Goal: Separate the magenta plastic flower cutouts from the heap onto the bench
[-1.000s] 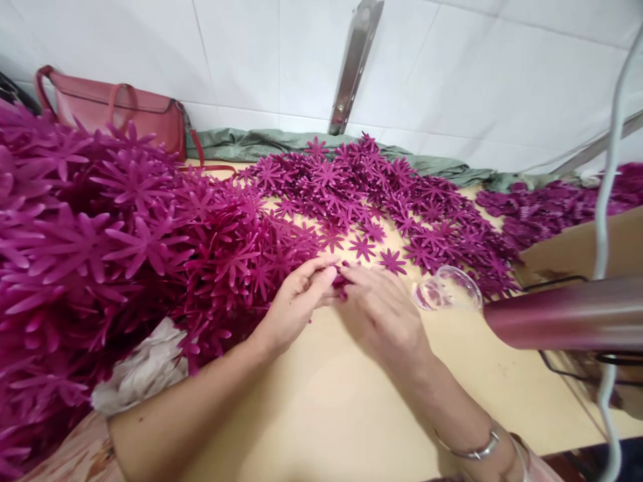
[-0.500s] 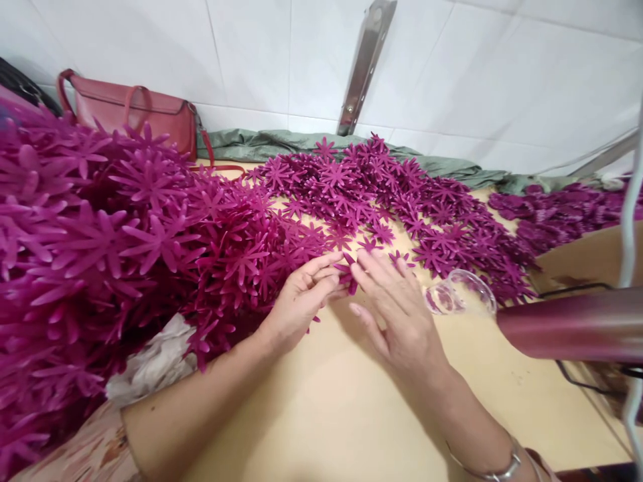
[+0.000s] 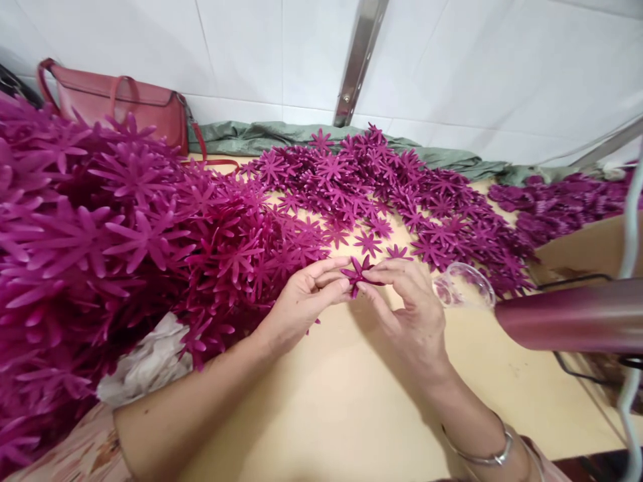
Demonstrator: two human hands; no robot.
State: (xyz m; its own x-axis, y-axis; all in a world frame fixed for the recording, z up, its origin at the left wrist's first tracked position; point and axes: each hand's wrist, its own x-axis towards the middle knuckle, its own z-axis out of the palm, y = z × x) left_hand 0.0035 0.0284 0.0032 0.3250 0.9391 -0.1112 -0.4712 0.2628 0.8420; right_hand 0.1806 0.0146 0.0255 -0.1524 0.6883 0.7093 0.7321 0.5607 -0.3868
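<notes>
Between my hands is a small purple artificial flower (image 3: pixel 358 269) with several narrow petals, held above the table (image 3: pixel 321 402). My left hand (image 3: pixel 312 294) pinches its left side between thumb and fingers. On the other side, my right hand (image 3: pixel 409 301) grips a petal with thumb and fingertips; a bracelet circles that wrist. Loose flowers of the same kind (image 3: pixel 368 242) lie just beyond my fingers. A large heap of purple flowers (image 3: pixel 145 234) rises beside my left arm, and another pile (image 3: pixel 341 171) spreads along the back.
A red handbag (image 3: pixel 120 107) stands at the back left. White crumpled material (image 3: pixel 148 361) lies by my left forearm. To the right are a clear plastic ring-like piece (image 3: pixel 469 284), a shiny purple cylinder (image 3: pixel 573 314) and a pale cable (image 3: pixel 630 234). Green cloth (image 3: pixel 281 136) runs along the wall.
My right hand has gone from spread fingers over the flower to a pinch on its right side. The flower now faces up more openly. The view has shifted slightly.
</notes>
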